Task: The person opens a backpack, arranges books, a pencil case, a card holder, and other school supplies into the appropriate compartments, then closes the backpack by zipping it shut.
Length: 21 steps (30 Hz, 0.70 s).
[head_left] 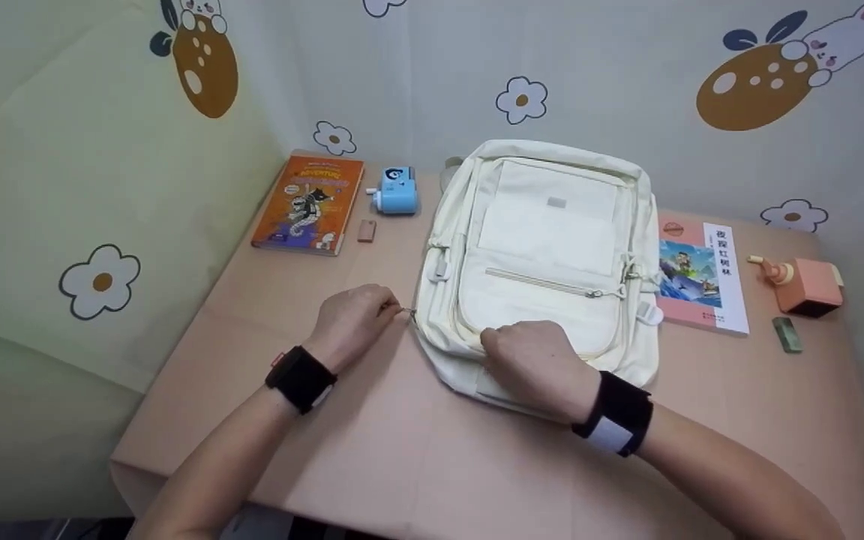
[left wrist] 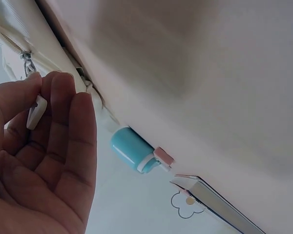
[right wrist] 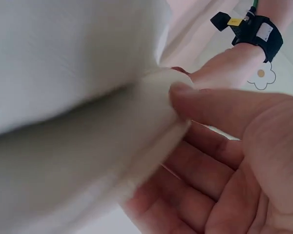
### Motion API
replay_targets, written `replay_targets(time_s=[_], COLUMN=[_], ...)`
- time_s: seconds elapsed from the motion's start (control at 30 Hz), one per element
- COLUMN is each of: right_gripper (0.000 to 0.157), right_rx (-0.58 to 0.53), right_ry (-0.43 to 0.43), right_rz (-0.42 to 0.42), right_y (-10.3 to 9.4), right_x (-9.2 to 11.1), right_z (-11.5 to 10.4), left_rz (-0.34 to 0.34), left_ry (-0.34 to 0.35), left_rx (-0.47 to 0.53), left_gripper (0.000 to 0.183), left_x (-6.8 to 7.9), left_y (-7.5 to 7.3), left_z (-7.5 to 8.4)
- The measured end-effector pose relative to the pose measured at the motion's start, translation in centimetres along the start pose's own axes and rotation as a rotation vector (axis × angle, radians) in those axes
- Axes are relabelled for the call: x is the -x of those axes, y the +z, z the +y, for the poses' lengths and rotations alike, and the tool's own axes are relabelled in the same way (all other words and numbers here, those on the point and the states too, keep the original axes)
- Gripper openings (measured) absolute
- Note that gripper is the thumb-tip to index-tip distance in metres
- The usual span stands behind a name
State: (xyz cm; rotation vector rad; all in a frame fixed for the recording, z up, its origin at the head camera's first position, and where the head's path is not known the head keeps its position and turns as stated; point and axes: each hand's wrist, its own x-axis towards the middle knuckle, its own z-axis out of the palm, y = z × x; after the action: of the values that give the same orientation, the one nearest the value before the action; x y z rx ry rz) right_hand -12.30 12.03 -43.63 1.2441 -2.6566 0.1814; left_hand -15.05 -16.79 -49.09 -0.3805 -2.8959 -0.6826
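A pale object (head_left: 449, 175) behind the backpack (head_left: 548, 214) is mostly hidden and hard to make out; the backpack also covers one side of the pink book (head_left: 702, 274). Motion blurs the close view from the right wrist. The left hand (head_left: 353, 324) pinches a zip pull (left wrist: 36, 112) between thumb and forefinger, its remaining fingers only slightly bent. The right hand (head_left: 541, 367) grips a fold of cream cloth (right wrist: 156, 90) low on the backpack, thumb against fingers. The backpack sits on the counter (head_left: 372, 457), its top toward the wall, its bottom toward the person, its long axis running near to far.
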Motion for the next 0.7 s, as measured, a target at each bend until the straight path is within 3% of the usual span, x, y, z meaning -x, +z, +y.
replay_targets(time_s=[0.17, 0.33, 0.53, 0.7], right_gripper=[0.035, 0.04, 0.031, 0.027], right_rx=[0.008, 0.105, 0.266, 0.26], right_ry=[-0.019, -0.056, -0.112, -0.104], right_rz=[-0.046, -0.132, -0.113, -0.106], right_y=[-0.9, -0.5, 0.8, 1.0], right_x=[-2.3, -4.1, -4.3, -4.1], right_z=[-1.0, -2.3, -3.2, -3.1], left_rz=[-0.003, -0.034, -0.085, -0.091], left_ry=[0.004, 0.004, 0.042, 0.052], left_rx=[-0.001, 0.0, 0.022, 0.016], left_gripper=[0.01, 0.009, 0.01, 0.012], left_x=[0.2, 0.2, 0.3, 0.2], left_y=[0.0, -0.1, -0.2, -0.2], left_z=[0.0, 0.2, 0.2, 0.0])
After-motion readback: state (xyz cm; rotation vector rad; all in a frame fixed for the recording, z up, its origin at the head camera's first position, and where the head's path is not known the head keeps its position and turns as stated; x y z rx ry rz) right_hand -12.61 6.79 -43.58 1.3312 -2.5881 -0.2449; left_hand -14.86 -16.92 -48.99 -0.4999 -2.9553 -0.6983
